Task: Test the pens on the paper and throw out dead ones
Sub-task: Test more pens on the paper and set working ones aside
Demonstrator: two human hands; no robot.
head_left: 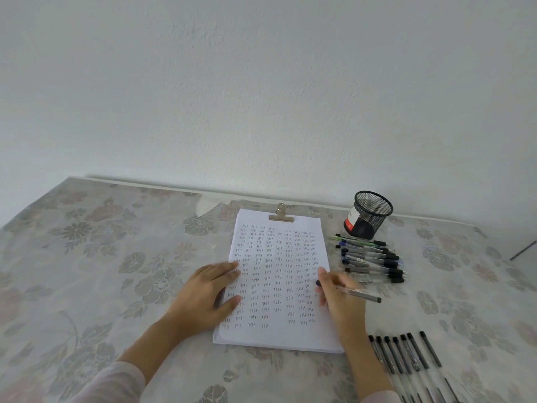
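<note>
A white sheet of paper (279,335) lies clipped on a board in front of me, covered with rows of small handwritten words. My left hand (207,292) rests flat on the paper's left edge. My right hand (338,295) grips a clear pen (361,295) at the paper's right edge, its dark end pointing left over the sheet. A pile of several pens (370,261) lies to the right of the paper. Another row of several black-capped pens (406,356) lies at the lower right.
A black mesh pen cup (367,215) stands behind the pile of pens, near the wall. A metal clip (281,215) holds the paper at its top. The floral tablecloth (101,257) covers the table, which ends at a white wall.
</note>
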